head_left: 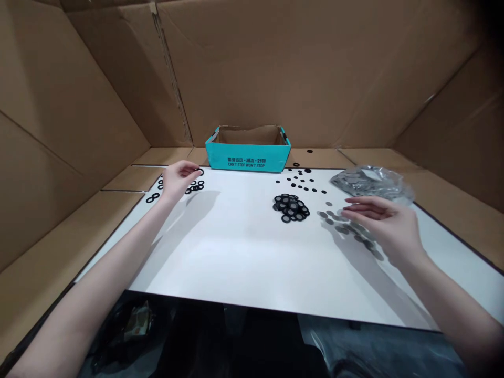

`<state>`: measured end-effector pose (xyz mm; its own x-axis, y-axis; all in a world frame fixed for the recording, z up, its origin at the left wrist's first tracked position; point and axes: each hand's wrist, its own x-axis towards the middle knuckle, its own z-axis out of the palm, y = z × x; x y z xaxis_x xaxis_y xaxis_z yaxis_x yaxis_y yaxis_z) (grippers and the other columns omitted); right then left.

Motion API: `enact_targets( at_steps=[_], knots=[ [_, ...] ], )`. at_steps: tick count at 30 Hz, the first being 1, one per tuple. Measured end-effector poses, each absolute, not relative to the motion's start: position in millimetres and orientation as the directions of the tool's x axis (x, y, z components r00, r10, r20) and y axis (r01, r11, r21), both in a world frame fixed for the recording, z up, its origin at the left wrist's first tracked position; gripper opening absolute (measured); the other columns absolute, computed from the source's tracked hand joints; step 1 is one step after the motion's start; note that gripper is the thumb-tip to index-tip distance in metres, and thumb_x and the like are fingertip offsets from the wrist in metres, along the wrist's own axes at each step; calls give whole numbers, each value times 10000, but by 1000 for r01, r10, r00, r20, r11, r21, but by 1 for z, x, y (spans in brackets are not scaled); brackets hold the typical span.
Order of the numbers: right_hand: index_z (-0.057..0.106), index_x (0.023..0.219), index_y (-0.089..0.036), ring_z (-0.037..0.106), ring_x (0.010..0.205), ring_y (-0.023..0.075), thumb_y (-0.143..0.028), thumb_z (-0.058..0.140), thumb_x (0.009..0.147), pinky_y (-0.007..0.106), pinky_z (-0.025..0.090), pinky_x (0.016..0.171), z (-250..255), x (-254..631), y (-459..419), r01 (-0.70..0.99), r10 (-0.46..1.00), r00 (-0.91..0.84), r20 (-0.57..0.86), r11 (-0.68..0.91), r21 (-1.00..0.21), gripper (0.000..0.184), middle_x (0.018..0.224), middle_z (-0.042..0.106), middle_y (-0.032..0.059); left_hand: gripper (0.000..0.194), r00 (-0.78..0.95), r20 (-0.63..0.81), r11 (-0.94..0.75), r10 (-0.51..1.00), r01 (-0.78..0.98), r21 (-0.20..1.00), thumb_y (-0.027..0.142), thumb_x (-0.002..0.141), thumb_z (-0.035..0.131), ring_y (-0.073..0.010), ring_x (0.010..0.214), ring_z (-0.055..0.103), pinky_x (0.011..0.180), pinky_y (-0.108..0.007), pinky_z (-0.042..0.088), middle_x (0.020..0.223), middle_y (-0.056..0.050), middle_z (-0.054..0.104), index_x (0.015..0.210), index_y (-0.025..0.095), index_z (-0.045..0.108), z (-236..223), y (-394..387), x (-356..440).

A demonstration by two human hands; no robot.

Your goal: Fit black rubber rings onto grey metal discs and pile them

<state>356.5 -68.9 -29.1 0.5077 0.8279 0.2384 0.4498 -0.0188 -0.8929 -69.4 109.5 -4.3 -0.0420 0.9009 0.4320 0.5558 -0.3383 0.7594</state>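
At the left of the white board, my left hand (178, 178) pinches a black ring (201, 171) between thumb and fingertips. Beneath and around it lie several more black rings (196, 187). My right hand (388, 223) is closed in a pinch above scattered grey discs (342, 230) on the right side; what its fingertips hold, if anything, is too small to make out. Between the hands, nearer the right one, sits a pile of black-rimmed discs with grey centres (291, 207). Behind my right hand rests a clear plastic bag (370, 181) with grey discs in it.
A turquoise open box (248, 157) stands at the back middle of the white board (220, 247). Small black discs (301, 187) are scattered to the right of the box. Cardboard walls (275, 68) rise at the back and both sides.
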Motion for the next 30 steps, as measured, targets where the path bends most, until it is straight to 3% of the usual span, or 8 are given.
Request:
enact_targets(
  at_steps=[2, 4, 6, 9, 12, 17, 24, 30],
  knots=[
    [807, 859, -199, 777, 775, 260, -317, 924, 616, 381, 644, 770, -21, 342, -68, 387, 866, 448, 221, 35, -921, 295, 813, 807, 108, 403, 26, 410, -377, 911, 452, 808, 421, 701, 799, -176, 769, 715, 750, -285, 586, 860, -60, 774, 993, 145, 759, 2, 91, -51],
    [816, 855, -205, 761, 744, 217, -309, 945, 633, 334, 640, 730, -13, 320, -65, 262, 905, 373, 204, 108, -959, 277, 804, 802, 94, 463, 168, 370, -395, 913, 144, 907, 405, 660, 873, -148, 711, 692, 715, -271, 584, 815, -45, 758, 1025, 143, 765, 7, 69, -31],
    [817, 811, -214, 740, 716, 164, -276, 980, 594, 270, 628, 714, -7, 294, -60, 96, 926, 318, 204, 182, -979, 278, 757, 786, 57, 423, 293, 353, -360, 889, -31, 933, 367, 658, 912, -118, 651, 668, 676, -248, 582, 757, -15, 730, 992, 152, 765, 9, 45, -11],
    [813, 778, -228, 721, 650, 131, -300, 1016, 537, 230, 616, 657, -3, 257, -53, -45, 953, 218, 212, 227, -973, 324, 689, 762, 16, 384, 436, 327, -300, 838, -132, 945, 314, 681, 932, -112, 679, 683, 663, -223, 589, 753, -7, 716, 990, 161, 762, 6, 18, 11],
    [805, 786, -237, 719, 632, 129, -319, 1014, 567, 233, 610, 633, -3, 233, -48, -110, 970, 112, 214, 226, -968, 314, 667, 748, -3, 354, 458, 358, -323, 814, -156, 934, 282, 718, 930, -99, 705, 685, 684, -197, 592, 764, -5, 711, 1009, 167, 764, -2, 4, 20],
    [773, 761, -238, 717, 618, 126, -288, 1014, 584, 230, 587, 618, 0, 217, -46, -77, 954, 69, 293, 298, -952, 303, 671, 741, -17, 332, 479, 393, -338, 785, -201, 920, 257, 750, 917, -93, 709, 685, 683, -185, 595, 783, -1, 711, 1028, 174, 755, -6, -2, 19],
    [755, 822, -265, 708, 731, 135, -172, 874, 766, 273, 566, 709, 1, 206, -50, 183, 865, 100, 492, 470, -863, 160, 806, 756, -18, 292, 467, 433, -371, 771, -223, 902, 207, 800, 881, -83, 744, 691, 715, -165, 587, 813, 4, 718, 1062, 195, 753, -7, -6, 19],
    [742, 922, -272, 723, 748, 141, -192, 811, 831, 280, 559, 688, -7, 203, -50, 181, 890, 81, 448, 429, -885, 139, 885, 766, -11, 235, 497, 464, -403, 733, -233, 885, 189, 873, 811, -93, 825, 678, 763, -185, 582, 952, -21, 720, 1094, 212, 738, -12, -4, 19]
  ],
)
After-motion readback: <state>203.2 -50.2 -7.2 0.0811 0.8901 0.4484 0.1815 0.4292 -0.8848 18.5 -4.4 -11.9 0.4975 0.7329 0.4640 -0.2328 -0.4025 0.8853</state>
